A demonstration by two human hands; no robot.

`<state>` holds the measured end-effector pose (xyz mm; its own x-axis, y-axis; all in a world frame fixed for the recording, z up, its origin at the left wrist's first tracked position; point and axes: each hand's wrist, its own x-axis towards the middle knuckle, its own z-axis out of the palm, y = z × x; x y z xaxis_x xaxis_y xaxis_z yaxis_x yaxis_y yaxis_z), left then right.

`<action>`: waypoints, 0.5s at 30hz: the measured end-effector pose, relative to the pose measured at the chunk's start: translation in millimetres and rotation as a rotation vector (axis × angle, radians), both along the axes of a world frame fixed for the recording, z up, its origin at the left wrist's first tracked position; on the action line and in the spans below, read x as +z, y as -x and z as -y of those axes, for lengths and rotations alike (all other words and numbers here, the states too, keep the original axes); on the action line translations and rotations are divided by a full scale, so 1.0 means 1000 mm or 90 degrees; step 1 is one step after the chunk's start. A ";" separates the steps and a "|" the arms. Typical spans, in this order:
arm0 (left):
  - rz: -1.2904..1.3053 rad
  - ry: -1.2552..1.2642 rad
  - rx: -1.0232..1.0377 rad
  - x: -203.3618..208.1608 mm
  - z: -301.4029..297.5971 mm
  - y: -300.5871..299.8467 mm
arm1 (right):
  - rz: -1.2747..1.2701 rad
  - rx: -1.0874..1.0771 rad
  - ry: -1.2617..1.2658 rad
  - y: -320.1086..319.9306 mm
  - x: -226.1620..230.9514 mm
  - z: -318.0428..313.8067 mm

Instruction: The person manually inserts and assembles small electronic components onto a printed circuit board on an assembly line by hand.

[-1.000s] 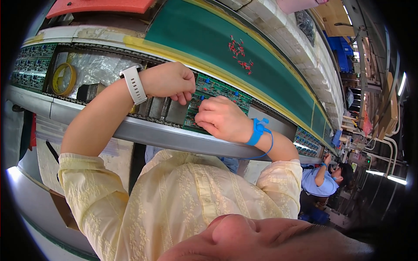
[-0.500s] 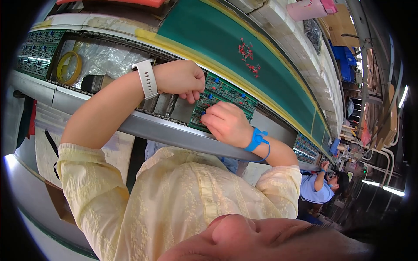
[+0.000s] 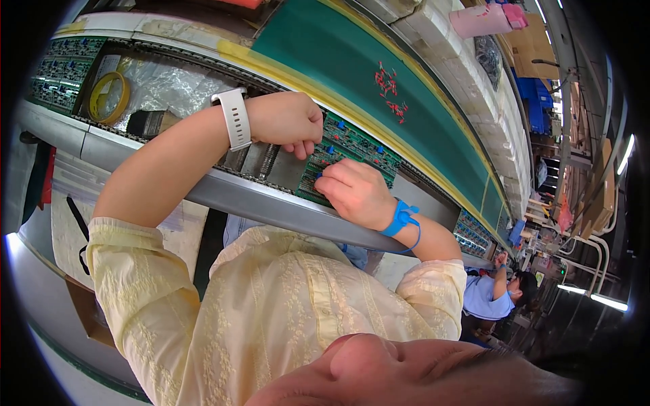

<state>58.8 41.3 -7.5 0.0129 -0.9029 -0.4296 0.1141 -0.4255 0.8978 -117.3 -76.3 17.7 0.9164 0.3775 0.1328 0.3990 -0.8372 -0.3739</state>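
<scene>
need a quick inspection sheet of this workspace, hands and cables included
surface: green mat with yellow strips along its edges; grey metal rail on the near side
job's things: green circuit board under the right hand; loose red parts in two clusters on the mat
clutter: yellow tape roll, clear plastic to the left
left hand: curled by the board's left end; contents hidden
right hand: fingers bent over the board; grip unclear
cables: thin blue cord at the right wrist
surroundings: pink bottle beyond the mat; another person to the right
</scene>
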 end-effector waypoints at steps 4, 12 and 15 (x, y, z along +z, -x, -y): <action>-0.001 0.002 0.003 -0.002 0.000 0.002 | 0.007 0.005 0.017 0.003 -0.001 0.000; 0.005 0.001 -0.010 -0.001 0.002 0.002 | -0.048 0.011 0.015 0.005 0.006 0.003; 0.005 -0.008 -0.011 0.002 0.003 0.000 | -0.051 0.001 0.021 0.005 0.008 0.004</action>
